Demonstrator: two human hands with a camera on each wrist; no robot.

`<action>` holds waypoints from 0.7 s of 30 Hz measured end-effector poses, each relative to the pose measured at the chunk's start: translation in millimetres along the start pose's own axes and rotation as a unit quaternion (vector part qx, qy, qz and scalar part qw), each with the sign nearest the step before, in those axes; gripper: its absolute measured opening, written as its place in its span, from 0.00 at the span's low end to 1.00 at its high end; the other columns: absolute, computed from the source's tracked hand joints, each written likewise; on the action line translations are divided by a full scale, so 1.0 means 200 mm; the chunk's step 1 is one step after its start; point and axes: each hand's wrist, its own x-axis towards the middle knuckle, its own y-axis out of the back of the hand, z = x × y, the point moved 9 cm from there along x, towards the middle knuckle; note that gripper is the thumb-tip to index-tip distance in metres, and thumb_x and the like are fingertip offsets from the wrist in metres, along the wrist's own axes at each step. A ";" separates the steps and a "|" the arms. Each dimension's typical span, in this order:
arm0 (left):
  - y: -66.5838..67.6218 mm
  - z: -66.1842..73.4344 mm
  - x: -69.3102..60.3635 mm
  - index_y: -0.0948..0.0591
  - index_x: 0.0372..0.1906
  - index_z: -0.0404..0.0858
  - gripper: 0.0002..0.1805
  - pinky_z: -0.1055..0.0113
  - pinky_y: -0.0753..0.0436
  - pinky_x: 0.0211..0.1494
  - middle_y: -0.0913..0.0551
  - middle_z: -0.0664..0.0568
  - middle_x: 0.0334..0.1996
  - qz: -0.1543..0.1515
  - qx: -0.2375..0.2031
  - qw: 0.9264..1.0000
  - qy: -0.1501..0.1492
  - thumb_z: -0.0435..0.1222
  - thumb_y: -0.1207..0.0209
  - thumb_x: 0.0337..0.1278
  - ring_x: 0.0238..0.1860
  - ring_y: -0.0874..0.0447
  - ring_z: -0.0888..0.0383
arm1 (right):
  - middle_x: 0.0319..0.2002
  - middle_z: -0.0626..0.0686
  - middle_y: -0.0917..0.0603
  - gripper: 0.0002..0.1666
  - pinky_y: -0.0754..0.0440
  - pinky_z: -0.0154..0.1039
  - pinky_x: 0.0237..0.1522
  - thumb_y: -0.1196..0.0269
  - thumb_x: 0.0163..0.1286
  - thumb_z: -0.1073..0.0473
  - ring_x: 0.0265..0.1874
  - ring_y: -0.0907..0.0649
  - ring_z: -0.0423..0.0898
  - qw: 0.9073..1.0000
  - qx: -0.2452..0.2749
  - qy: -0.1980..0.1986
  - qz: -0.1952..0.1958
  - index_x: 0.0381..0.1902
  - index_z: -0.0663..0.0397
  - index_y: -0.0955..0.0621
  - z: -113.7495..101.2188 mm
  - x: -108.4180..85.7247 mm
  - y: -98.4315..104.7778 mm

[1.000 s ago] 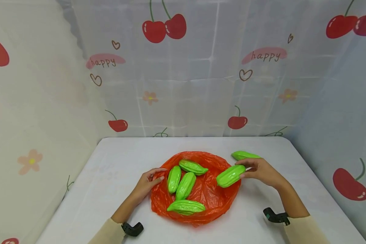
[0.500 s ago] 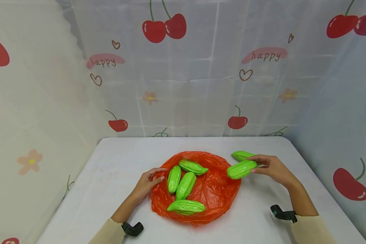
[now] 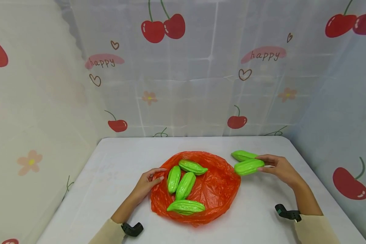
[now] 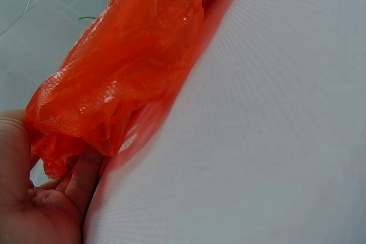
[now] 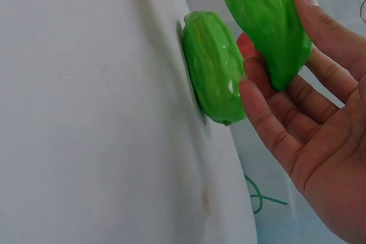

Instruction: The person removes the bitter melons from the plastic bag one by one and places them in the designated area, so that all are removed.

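An orange-red plastic bag (image 3: 214,183) lies spread open on the table, with several bright green, ribbed bitter melons (image 3: 186,185) inside. At its left rim my left hand (image 3: 147,183) pinches the plastic between thumb and fingers; the left wrist view shows the crumpled bag edge in the left hand (image 4: 54,192). Beyond the bag's right rim, my right hand (image 3: 277,166) grips one bitter melon (image 3: 248,166) by its end, thumb on one side and fingers on the other. In the right wrist view this held bitter melon (image 5: 269,21) is above the tabletop.
Another bitter melon (image 3: 243,155) lies on the white table (image 3: 125,152) behind the held one, also visible as a bitter melon (image 5: 211,67) in the right wrist view. A cherry-print curtain (image 3: 186,84) encloses the table's back and sides.
My right hand has drawn back to the right, carrying its bitter melon from over the bag to beyond the right rim. The left hand and the bag have stayed put.
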 end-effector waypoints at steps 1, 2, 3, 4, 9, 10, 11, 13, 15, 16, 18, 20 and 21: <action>0.00 0.00 0.00 0.18 0.61 0.44 0.19 0.65 0.14 0.52 0.26 0.48 0.68 0.000 0.001 1.000 0.001 0.39 0.36 0.68 0.68 0.31 0.46 | 0.60 0.63 0.21 0.30 0.17 0.30 0.45 0.30 0.69 0.54 0.55 0.21 0.52 1.000 -0.001 -0.002 0.002 0.65 0.59 0.22 0.01 0.00 0.00; 0.00 0.00 0.00 0.18 0.61 0.45 0.19 0.64 0.14 0.52 0.26 0.48 0.67 0.000 0.002 1.000 0.001 0.40 0.36 0.68 0.68 0.31 0.46 | 0.61 0.63 0.21 0.30 0.18 0.30 0.45 0.30 0.69 0.54 0.54 0.21 0.49 1.000 -0.003 -0.004 0.004 0.65 0.59 0.22 0.03 0.00 0.01; 0.00 0.00 0.00 0.17 0.61 0.45 0.19 0.64 0.14 0.52 0.26 0.48 0.67 0.000 0.002 1.000 0.002 0.40 0.36 0.68 0.68 0.32 0.46 | 0.61 0.63 0.21 0.30 0.18 0.29 0.45 0.30 0.68 0.54 0.54 0.21 0.45 1.000 -0.003 -0.006 0.005 0.65 0.59 0.22 0.04 0.00 0.01; 0.00 0.00 0.00 0.17 0.61 0.45 0.19 0.64 0.14 0.52 0.26 0.48 0.67 0.000 0.003 1.000 0.001 0.40 0.36 0.68 0.68 0.32 0.46 | 0.62 0.63 0.21 0.30 0.18 0.29 0.45 0.30 0.69 0.54 0.53 0.21 0.42 1.000 -0.003 -0.007 0.006 0.65 0.60 0.22 0.05 0.00 0.01; 0.00 0.00 0.00 0.17 0.61 0.45 0.19 0.64 0.14 0.52 0.25 0.48 0.67 0.001 0.005 1.000 0.000 0.40 0.36 0.68 0.68 0.31 0.46 | 0.62 0.64 0.22 0.31 0.18 0.29 0.45 0.29 0.68 0.54 0.50 0.22 0.35 1.000 0.009 -0.015 0.001 0.65 0.61 0.22 0.10 -0.01 0.01; 0.00 0.00 0.00 0.17 0.61 0.45 0.19 0.64 0.14 0.52 0.25 0.48 0.67 0.001 0.005 1.000 -0.001 0.40 0.36 0.68 0.68 0.31 0.46 | 0.62 0.64 0.22 0.31 0.18 0.29 0.45 0.30 0.68 0.53 0.50 0.22 0.35 1.000 0.009 -0.016 -0.002 0.65 0.61 0.22 0.10 -0.01 0.01; 0.00 0.00 0.00 0.17 0.61 0.45 0.19 0.64 0.14 0.51 0.25 0.48 0.67 0.001 0.004 1.000 -0.001 0.40 0.36 0.68 0.68 0.31 0.46 | 0.62 0.64 0.22 0.32 0.18 0.29 0.45 0.29 0.68 0.52 0.50 0.22 0.35 1.000 0.011 -0.017 -0.004 0.65 0.62 0.22 0.11 -0.01 0.01; 0.00 0.00 0.00 0.17 0.61 0.44 0.19 0.64 0.14 0.51 0.25 0.48 0.67 0.000 0.004 1.000 -0.002 0.40 0.36 0.68 0.68 0.30 0.46 | 0.62 0.63 0.22 0.32 0.18 0.29 0.45 0.29 0.67 0.51 0.50 0.22 0.34 1.000 0.013 -0.021 -0.003 0.64 0.61 0.21 0.12 -0.02 0.02; 0.00 0.00 0.00 0.18 0.61 0.44 0.19 0.64 0.14 0.51 0.26 0.48 0.67 -0.001 0.005 1.000 -0.004 0.40 0.36 0.68 0.67 0.30 0.46 | 0.62 0.63 0.22 0.33 0.18 0.29 0.45 0.29 0.67 0.50 0.50 0.22 0.33 1.000 0.013 -0.020 -0.002 0.64 0.61 0.21 0.13 -0.03 0.02; 0.00 0.00 0.00 0.18 0.61 0.44 0.19 0.64 0.14 0.51 0.26 0.48 0.67 -0.001 0.005 1.000 -0.004 0.40 0.36 0.68 0.67 0.30 0.46 | 0.62 0.62 0.22 0.33 0.18 0.29 0.45 0.29 0.67 0.50 0.50 0.22 0.32 1.000 0.011 -0.018 -0.002 0.64 0.61 0.21 0.13 -0.03 0.03; 0.00 0.00 0.00 0.18 0.61 0.44 0.19 0.64 0.14 0.51 0.26 0.47 0.67 -0.002 0.007 1.000 -0.005 0.39 0.36 0.68 0.68 0.30 0.46 | 0.61 0.61 0.21 0.33 0.18 0.29 0.45 0.28 0.66 0.50 0.49 0.22 0.31 1.000 0.011 -0.021 0.004 0.63 0.61 0.21 0.15 -0.04 0.04; 0.00 0.01 0.00 0.18 0.61 0.44 0.19 0.64 0.14 0.51 0.26 0.47 0.67 -0.002 0.008 1.000 -0.005 0.40 0.36 0.68 0.68 0.31 0.46 | 0.61 0.61 0.21 0.33 0.18 0.29 0.45 0.28 0.66 0.50 0.48 0.22 0.30 1.000 0.010 -0.020 0.006 0.64 0.61 0.21 0.16 -0.04 0.05; 0.00 0.01 0.00 0.18 0.61 0.44 0.19 0.64 0.14 0.51 0.26 0.47 0.67 -0.001 0.008 1.000 -0.005 0.40 0.36 0.68 0.68 0.30 0.45 | 0.61 0.61 0.21 0.33 0.18 0.29 0.45 0.28 0.66 0.50 0.48 0.21 0.30 1.000 0.011 -0.023 0.008 0.64 0.61 0.21 0.16 -0.04 0.05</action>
